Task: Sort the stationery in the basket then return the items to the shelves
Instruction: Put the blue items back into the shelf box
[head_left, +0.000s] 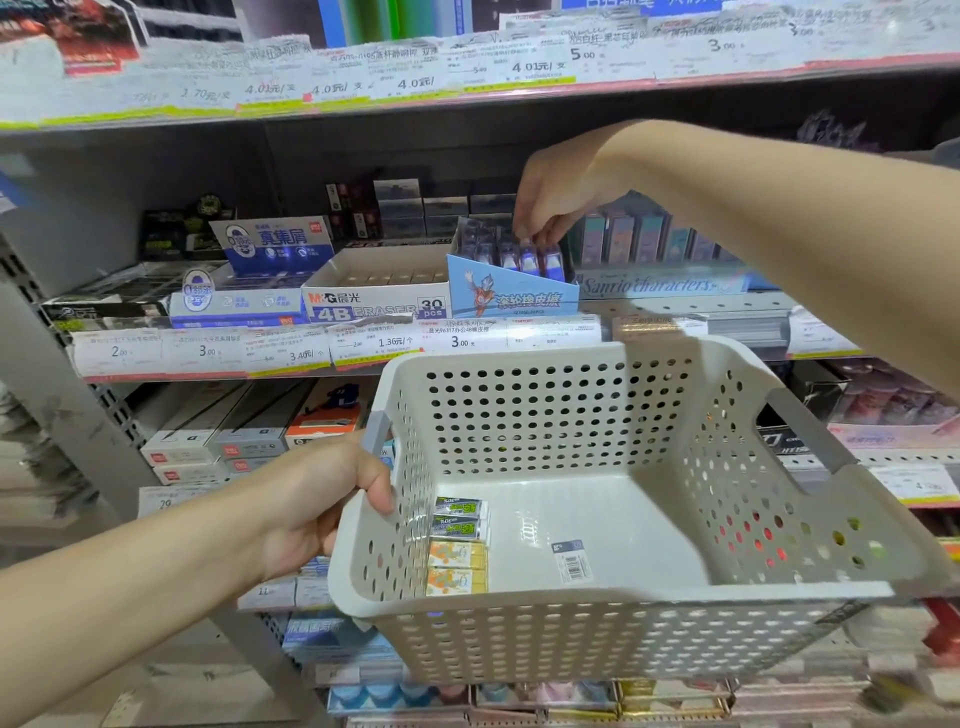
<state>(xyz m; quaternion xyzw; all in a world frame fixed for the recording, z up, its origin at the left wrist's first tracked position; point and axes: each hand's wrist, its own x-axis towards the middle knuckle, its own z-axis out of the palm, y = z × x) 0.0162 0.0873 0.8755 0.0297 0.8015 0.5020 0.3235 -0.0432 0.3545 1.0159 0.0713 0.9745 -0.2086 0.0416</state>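
Tilting toward the left hand (332, 512), which grips its rim, the basket (649, 597) holds four erasers (460, 545). Right hand (545, 200) pinches a roller eraser (527, 257) into the blue display box (511, 293); a misaligned insertion risks toppling neighbouring pieces.

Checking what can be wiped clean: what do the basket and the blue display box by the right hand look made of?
Basket: looks like moulded plastic, off-white, faintly glossy, with punched round holes and grey handle grips. Blue display box: likely printed cardboard, judging by its thin, flat, angled-cut front.
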